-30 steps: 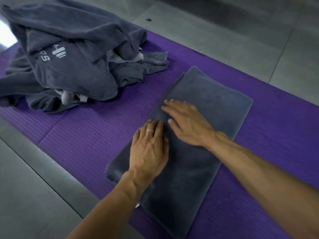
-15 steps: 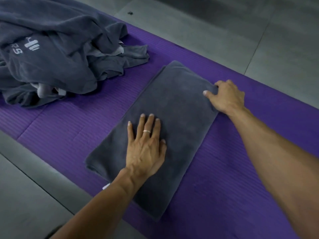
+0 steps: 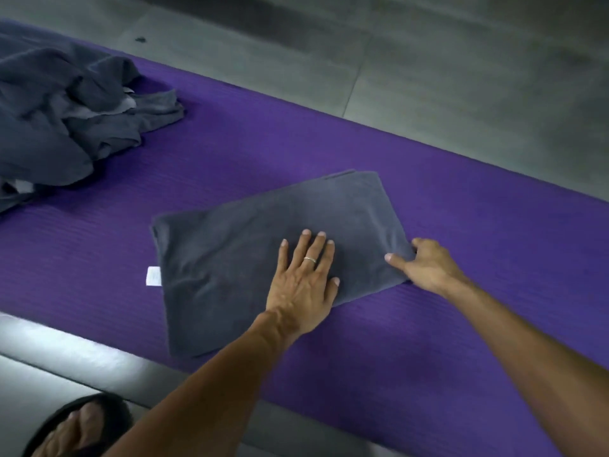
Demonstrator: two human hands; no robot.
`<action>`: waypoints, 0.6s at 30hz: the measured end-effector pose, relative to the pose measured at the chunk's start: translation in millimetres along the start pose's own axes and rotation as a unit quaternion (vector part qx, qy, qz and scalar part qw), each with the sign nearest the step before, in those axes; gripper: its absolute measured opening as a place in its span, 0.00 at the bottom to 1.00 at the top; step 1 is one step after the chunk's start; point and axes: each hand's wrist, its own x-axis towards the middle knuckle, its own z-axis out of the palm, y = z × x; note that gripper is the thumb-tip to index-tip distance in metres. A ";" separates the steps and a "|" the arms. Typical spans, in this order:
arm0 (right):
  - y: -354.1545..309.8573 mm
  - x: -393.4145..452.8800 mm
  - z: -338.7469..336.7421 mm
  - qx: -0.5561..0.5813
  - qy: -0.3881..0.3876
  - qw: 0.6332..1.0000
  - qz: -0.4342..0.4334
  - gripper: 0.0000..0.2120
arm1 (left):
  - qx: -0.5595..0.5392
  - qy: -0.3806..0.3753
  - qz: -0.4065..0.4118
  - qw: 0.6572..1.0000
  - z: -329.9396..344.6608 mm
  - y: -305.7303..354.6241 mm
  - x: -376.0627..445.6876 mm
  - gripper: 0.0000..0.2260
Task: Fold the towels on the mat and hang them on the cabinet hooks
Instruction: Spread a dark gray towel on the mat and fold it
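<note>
A folded dark grey towel [image 3: 244, 258] lies flat on the purple mat [image 3: 461, 206], with a small white label at its left edge. My left hand [image 3: 304, 282] presses flat on the towel's middle, fingers straight, a ring on one finger. My right hand [image 3: 426, 265] grips the towel's right corner, thumb on top and fingers curled around the edge. A heap of unfolded dark grey towels [image 3: 62, 123] sits on the mat at the far left.
Grey tiled floor [image 3: 428, 67] surrounds the mat beyond its far edge and along its near edge. My foot in a dark sandal [image 3: 75, 427] stands on the floor at the bottom left, close to the mat's near edge.
The towel has swung round on the mat, so its long side now runs more left to right. My right hand has come nearer, gripping the towel's right corner. My left hand stays pressed on it.
</note>
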 end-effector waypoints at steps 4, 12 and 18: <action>24.6 -35.3 13.5 -0.189 0.200 0.957 -0.086 0.25 | 0.007 -0.030 0.027 0.999 18.0 21.9 -13.2 0.29; -36.2 -81.4 127.4 -0.202 0.105 0.898 -0.378 0.29 | 0.092 -0.048 0.004 0.995 18.1 -51.7 -86.1 0.33; 2.2 -56.8 105.2 -0.309 0.069 0.851 -0.420 0.33 | 0.101 -0.041 -0.034 0.994 17.5 -87.0 -122.1 0.32</action>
